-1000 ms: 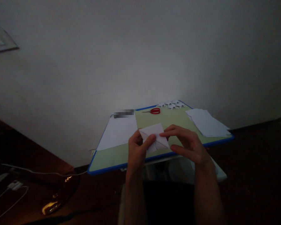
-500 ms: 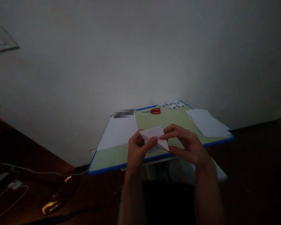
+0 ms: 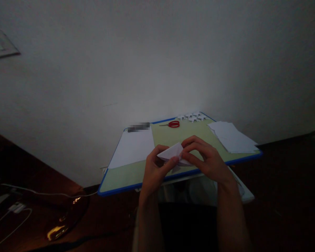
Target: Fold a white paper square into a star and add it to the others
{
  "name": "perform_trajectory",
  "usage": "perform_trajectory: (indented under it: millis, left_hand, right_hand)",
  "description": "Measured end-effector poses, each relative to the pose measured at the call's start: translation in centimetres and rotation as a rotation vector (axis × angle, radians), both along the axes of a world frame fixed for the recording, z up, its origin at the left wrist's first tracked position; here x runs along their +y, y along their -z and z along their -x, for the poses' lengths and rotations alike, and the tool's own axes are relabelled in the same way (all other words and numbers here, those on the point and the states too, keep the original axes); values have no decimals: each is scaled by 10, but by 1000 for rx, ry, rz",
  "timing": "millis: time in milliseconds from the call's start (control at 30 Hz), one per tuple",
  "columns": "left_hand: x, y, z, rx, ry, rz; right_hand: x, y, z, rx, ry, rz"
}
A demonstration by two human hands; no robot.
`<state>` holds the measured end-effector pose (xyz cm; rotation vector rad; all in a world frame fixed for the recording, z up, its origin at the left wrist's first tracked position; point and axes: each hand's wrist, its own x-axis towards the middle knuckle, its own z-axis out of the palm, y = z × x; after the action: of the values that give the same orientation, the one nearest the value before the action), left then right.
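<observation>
A folded piece of white paper (image 3: 170, 152) is held up over the front edge of the small table, between my two hands. My left hand (image 3: 157, 168) pinches its left side, thumb on top and fingers underneath. On the paper's right side, my right hand (image 3: 203, 157) grips a flap near the centre between thumb and fingers. Several layers and points of the fold show, but its underside is mostly hidden by my left hand.
The light green table (image 3: 123, 180) has a blue rim. On it lie a white sheet (image 3: 132, 147) at left, red-handled scissors (image 3: 173, 124), several folded white paper shapes (image 3: 194, 117) at the back, and a stack of white paper (image 3: 232, 137) at right. A wall stands behind.
My right hand has shifted its fingers onto the paper's centre and the right flap has been bent inward. The paper looks narrower now. My left hand keeps its hold.
</observation>
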<state>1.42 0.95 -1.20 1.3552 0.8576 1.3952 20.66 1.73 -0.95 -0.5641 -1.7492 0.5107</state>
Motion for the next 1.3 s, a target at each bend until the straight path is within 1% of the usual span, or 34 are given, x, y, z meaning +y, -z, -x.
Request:
perform_trajectory:
  millis: [133,233,333,433,567,700,767,900,1067,1300]
  left_hand:
    - [-2,-2,-5,-32,-29,-20]
    - [-2,-1,-7,-76,-60,-22]
    - [-1,0,-7,-85,-53,-38]
    - [-1,-2,-7,-71,-45,-69]
    - [-2,-5,-10,-42,-108,-106]
    - [-4,-6,-15,-14,-246,-208]
    - [-5,-6,-16,-9,-291,-234]
    - [-5,-5,-14,-47,-276,-231]
    - [-3,-3,-12,-66,-226,-192]
    - [-5,-4,-12,-72,-245,-176]
  right_hand:
    - [2,-2,12,95,52,38]
    - [5,2,21,189,82,104]
    - [8,6,27,272,128,127]
    - [8,6,30,285,173,116]
    - [8,4,30,253,233,80]
    - [8,4,28,209,202,66]
    - [8,4,28,209,172,59]
    - [7,3,26,207,128,31]
    - [5,3,23,217,139,-1]
    - [4,2,25,247,124,-49]
